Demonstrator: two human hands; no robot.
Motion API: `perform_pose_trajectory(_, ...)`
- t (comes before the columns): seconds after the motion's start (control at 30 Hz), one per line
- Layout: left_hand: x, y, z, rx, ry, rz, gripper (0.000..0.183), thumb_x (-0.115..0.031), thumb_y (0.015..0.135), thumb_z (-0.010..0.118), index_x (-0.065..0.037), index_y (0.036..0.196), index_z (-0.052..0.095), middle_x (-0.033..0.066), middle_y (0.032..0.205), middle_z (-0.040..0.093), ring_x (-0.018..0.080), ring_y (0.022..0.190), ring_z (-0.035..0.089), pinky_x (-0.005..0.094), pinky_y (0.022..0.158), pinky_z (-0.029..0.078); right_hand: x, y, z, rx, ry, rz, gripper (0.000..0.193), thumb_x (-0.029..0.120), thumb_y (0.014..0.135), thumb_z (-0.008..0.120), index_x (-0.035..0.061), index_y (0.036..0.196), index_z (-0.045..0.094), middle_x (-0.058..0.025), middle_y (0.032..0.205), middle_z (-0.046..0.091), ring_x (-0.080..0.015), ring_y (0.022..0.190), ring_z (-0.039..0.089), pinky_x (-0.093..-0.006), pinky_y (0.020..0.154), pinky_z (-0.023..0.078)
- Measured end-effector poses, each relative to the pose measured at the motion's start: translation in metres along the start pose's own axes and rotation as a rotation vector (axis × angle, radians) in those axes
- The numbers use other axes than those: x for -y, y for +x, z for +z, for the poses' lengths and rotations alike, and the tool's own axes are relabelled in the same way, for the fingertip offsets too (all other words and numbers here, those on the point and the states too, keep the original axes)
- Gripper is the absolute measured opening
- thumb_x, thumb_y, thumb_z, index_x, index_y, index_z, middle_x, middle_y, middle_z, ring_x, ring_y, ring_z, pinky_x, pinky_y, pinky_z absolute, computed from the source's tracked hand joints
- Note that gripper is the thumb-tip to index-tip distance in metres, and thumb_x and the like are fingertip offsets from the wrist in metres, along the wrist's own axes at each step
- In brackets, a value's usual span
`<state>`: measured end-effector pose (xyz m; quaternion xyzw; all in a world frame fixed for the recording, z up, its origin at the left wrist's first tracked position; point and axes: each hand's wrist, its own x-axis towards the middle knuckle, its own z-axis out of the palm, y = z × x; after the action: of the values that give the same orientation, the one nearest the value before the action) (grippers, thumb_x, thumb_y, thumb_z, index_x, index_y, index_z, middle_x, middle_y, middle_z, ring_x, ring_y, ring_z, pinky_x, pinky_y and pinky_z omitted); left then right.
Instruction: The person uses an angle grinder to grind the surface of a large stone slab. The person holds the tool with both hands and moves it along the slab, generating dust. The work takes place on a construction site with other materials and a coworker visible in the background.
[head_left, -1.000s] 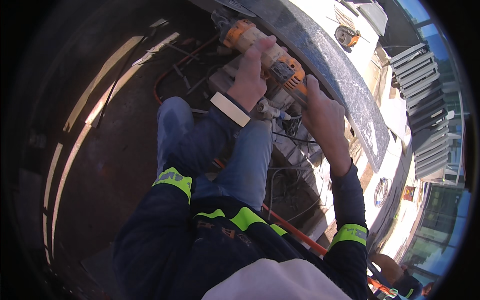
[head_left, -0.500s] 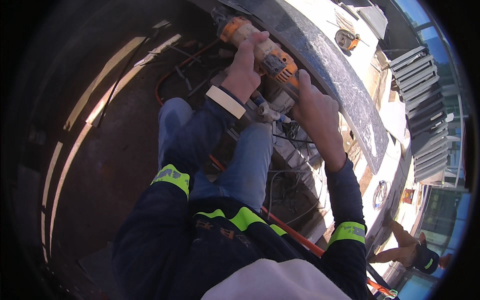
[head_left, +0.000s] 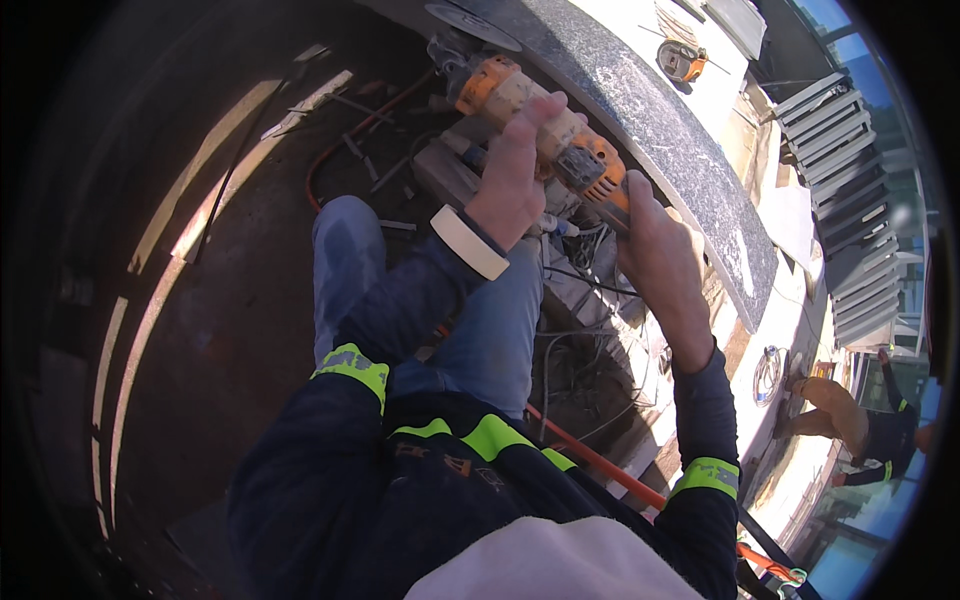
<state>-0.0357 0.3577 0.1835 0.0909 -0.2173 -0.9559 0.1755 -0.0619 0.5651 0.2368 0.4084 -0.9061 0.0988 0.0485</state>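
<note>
From the head view I see the left hand (head_left: 512, 180) wrapped over the orange angle grinder (head_left: 540, 135), the right hand (head_left: 660, 255) gripping its rear, fingers closed, disc at the dark stone slab (head_left: 660, 130). I judge grinding underway; next needs steady guidance along the edge.

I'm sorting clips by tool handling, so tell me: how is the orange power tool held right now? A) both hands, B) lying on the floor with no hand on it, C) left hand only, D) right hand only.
A: the left hand wraps over the front of the orange angle grinder while the right hand grips its rear end, beside the grey stone slab.
</note>
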Motion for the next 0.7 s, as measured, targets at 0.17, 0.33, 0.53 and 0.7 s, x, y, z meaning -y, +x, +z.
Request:
perform_pose_trajectory(0.17, 0.001, 0.002, -0.002, -0.005, -0.001, 0.015, 0.05, -0.031, 0.095, 0.082, -0.008, 0.131, 0.056, 0.0147, 0.125, 0.071, 0.0267, 0.119, 0.073, 0.0428, 0.104, 0.061, -0.002, 0.003, 0.006, -0.007, 0.014, -0.014, 0.068, -0.005, 0.089, 0.069, 0.0066, 0.151, 0.042, -0.0315, 0.1, 0.071, -0.0534, 0.092, 0.072, -0.0606, 0.073, 0.055)
perform_pose_trajectory(0.33, -0.007, 0.017, -0.012, -0.017, 0.01, 0.012, 0.053, -0.031, 0.093, 0.083, -0.007, 0.131, 0.056, 0.0151, 0.125, 0.072, 0.0282, 0.12, 0.073, 0.0441, 0.105, 0.061, -0.003, 0.018, 0.018, -0.028, 0.061, -0.057, 0.07, -0.007, 0.088, 0.067, 0.0057, 0.151, 0.04, -0.033, 0.099, 0.07, -0.0548, 0.092, 0.071, -0.0624, 0.073, 0.052)
perform_pose_trajectory(0.53, -0.018, 0.04, -0.026, -0.012, 0.007, 0.037, 0.052, -0.031, 0.092, 0.083, -0.007, 0.13, 0.057, 0.0136, 0.118, 0.072, 0.0285, 0.116, 0.074, 0.0452, 0.102, 0.062, 0.0, 0.04, 0.027, -0.031, 0.091, -0.103, 0.068, -0.005, 0.088, 0.068, 0.004, 0.149, 0.04, -0.0333, 0.095, 0.069, -0.0547, 0.089, 0.07, -0.063, 0.072, 0.051)
perform_pose_trajectory(0.7, -0.025, 0.064, -0.043, -0.011, 0.018, 0.05, 0.049, -0.031, 0.092, 0.083, -0.008, 0.128, 0.059, 0.0129, 0.116, 0.072, 0.0279, 0.111, 0.076, 0.0461, 0.096, 0.064, 0.013, 0.059, 0.028, -0.017, 0.0, -0.099, 0.062, -0.003, 0.088, 0.07, 0.002, 0.143, 0.042, -0.0297, 0.089, 0.069, -0.0526, 0.084, 0.071, -0.0626, 0.07, 0.052)
